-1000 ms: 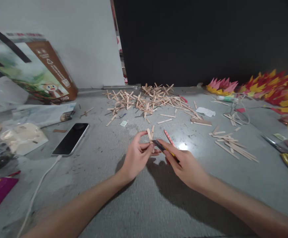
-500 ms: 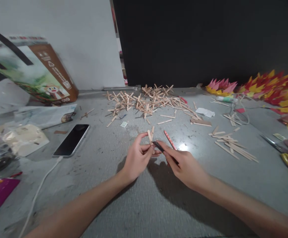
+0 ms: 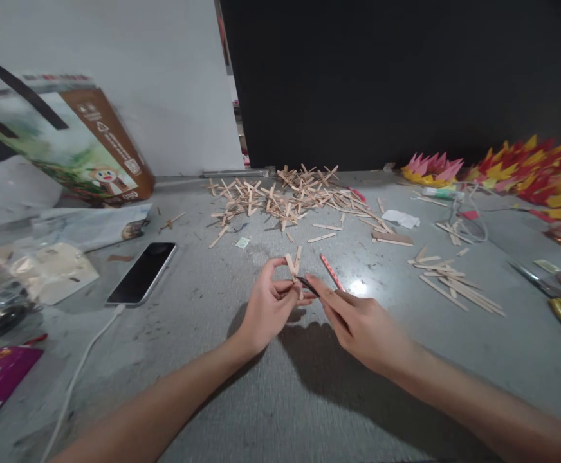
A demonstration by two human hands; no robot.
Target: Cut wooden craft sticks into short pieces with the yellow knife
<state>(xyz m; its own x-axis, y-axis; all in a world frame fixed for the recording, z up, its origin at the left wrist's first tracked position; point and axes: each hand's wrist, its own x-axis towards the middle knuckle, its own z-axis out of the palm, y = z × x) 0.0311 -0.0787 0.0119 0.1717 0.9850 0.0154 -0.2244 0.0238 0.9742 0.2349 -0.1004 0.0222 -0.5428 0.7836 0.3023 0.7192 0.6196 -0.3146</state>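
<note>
My left hand (image 3: 267, 307) pinches a short wooden craft stick (image 3: 291, 264) upright just above the grey table (image 3: 280, 386). My right hand (image 3: 358, 321) is closed round a dark knife-like cutter (image 3: 308, 286), its tip pressed against the lower end of that stick. A second stick (image 3: 298, 257) and a red striped pencil (image 3: 331, 271) lie right behind my fingers. The hands meet in the middle of the table, close to me.
A heap of crossed wooden sticks (image 3: 280, 196) lies further back, loose sticks (image 3: 454, 283) to the right. A phone (image 3: 141, 272) on a white cable sits left, beside a tilted carton (image 3: 73, 141) and plastic bags. Scissors (image 3: 558, 299) and paper flowers (image 3: 526, 170) lie right.
The stick in my left hand has tilted slightly and the cutter has slid a little along it. Both hands stay in the same spot.
</note>
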